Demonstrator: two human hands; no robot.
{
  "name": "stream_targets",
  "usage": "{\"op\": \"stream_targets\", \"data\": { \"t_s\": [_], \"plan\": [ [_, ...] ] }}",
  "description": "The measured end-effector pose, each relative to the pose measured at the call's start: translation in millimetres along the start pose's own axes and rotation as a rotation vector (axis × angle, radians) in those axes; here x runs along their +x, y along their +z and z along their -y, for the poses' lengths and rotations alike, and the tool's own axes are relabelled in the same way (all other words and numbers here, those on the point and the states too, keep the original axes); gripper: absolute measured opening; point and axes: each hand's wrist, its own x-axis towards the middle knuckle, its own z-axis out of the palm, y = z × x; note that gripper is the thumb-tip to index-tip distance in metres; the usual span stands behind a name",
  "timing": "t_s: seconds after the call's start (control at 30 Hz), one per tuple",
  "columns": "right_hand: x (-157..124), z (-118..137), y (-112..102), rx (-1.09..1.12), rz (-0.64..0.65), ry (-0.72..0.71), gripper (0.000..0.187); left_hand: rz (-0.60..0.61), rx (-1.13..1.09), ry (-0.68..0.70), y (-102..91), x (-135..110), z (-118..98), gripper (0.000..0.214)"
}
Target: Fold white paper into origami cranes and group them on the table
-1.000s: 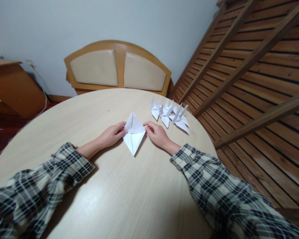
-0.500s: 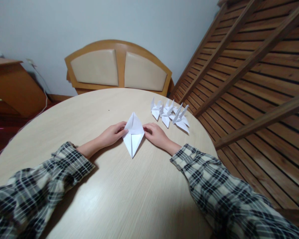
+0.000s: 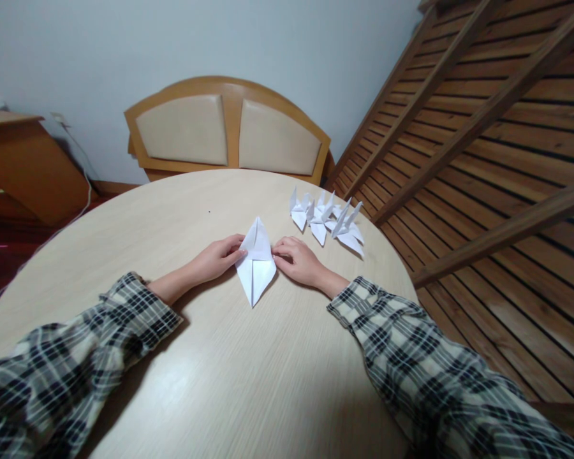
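Note:
A white sheet of origami paper (image 3: 254,271), folded into a long diamond with a centre crease in its lower half, stands out between my hands over the table. My left hand (image 3: 219,257) grips its left corner, thumb on top and fingers behind. At the right corner, my right hand (image 3: 299,260) pinches the paper's edge between thumb and curled fingers. The fingertips behind the paper are hidden. Beyond my right hand stand several finished white paper cranes (image 3: 319,220), grouped close together with their points up.
The round pale wooden table (image 3: 249,382) fills the foreground. A padded wooden headboard (image 3: 232,127) stands behind it against the wall. Slatted wood (image 3: 497,172) slants along the right side. A wooden desk (image 3: 29,166) and a white cable (image 3: 85,166) are at the left.
The folded paper has turned slightly, its right corner drawn in and its lower tip a little nearer me. My right hand's fingers have shifted slightly left along the paper's edge.

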Motion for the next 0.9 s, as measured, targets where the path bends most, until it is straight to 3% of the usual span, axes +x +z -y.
{"op": "stream_targets", "data": {
  "t_s": [0.37,0.9],
  "plan": [
    [-0.1,4.4,0.1,-0.012,0.040,0.045,0.015,-0.001,0.021,0.014,-0.7,0.5,-1.0,0.037],
    [6.6,7.2,9.5,-0.102,-0.006,0.130,0.016,-0.007,-0.011,0.000,-0.1,0.1,-2.5,0.038]
  ]
}}
